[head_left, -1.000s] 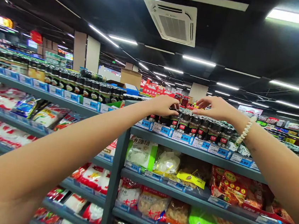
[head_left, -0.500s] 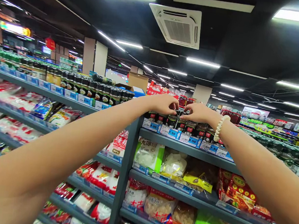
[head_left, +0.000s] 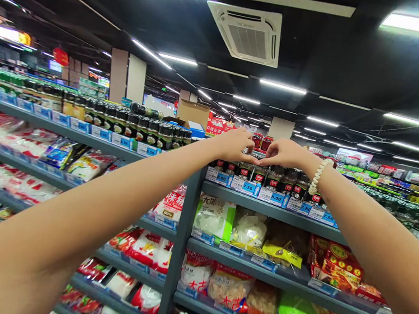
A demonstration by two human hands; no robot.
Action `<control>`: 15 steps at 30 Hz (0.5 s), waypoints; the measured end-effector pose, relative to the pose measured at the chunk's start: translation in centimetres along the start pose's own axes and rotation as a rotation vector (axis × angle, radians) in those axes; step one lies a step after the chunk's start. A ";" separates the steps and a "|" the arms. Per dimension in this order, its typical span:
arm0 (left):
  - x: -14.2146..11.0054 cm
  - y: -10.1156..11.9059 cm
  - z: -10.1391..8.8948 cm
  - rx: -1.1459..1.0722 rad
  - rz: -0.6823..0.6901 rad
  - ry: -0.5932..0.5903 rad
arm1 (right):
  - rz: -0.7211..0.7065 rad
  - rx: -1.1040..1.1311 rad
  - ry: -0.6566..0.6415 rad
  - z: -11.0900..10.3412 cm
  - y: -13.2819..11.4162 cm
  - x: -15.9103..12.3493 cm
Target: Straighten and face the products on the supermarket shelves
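Small spice jars [head_left: 245, 171] with dark lids and red logos stand in a row along the top shelf. My left hand [head_left: 233, 145] is over them, thumb stretched out low and fingers bent above it, with a gap between. Facing it, my right hand [head_left: 286, 154] arches with its fingertips down at the lids, a pale beaded band on the wrist. Both hands' tips nearly meet above a jar [head_left: 259, 174] with a red logo. No jar shows inside either hand; the exact contact with the lids is too small to tell.
Blue price tags [head_left: 244, 184] line the shelf edge. Bagged sugar [head_left: 214, 217] and red boxes [head_left: 340, 265] fill lower shelves. A grey upright [head_left: 183, 224] divides this rack from the left one, which has more jars [head_left: 143, 129] and an open carton [head_left: 193, 113].
Both hands have come closer together, and their tips sit nearer each other. Two jars under them now show red logos in front, where other label sides showed before. The view has shifted slightly.
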State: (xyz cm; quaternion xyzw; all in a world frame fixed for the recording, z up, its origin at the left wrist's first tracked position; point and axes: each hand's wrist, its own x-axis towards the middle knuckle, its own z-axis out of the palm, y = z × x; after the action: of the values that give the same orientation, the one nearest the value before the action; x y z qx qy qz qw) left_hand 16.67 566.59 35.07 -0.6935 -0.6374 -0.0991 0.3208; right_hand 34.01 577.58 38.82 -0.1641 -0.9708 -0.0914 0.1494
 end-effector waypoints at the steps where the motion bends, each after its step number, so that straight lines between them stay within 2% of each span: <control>1: -0.1 -0.2 0.0 -0.032 -0.003 -0.005 | 0.002 -0.001 -0.006 -0.1 0.0 -0.1; 4: -0.3 -0.9 -0.3 -0.101 0.005 -0.008 | -0.010 -0.020 -0.021 -0.2 0.1 -0.2; 6: -0.5 -1.4 -0.5 -0.070 -0.026 0.001 | -0.010 -0.016 -0.001 -0.1 0.1 -0.1; 9: -0.7 -2.1 -0.5 0.028 -0.135 -0.054 | 0.020 0.030 0.138 0.2 -0.5 0.2; 11: -0.9 -2.4 -0.4 0.017 -0.186 -0.106 | 0.017 0.035 0.252 0.6 -1.3 0.4; 15: -1.4 -2.8 -0.4 -0.114 -0.175 -0.119 | 0.004 -0.020 0.389 1.2 -2.8 0.5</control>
State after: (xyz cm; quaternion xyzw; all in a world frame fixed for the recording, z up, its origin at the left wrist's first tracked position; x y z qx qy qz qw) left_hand 13.91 565.20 35.48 -0.6570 -0.7068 -0.1215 0.2324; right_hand 32.26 575.39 37.52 -0.1465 -0.9223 -0.1309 0.3329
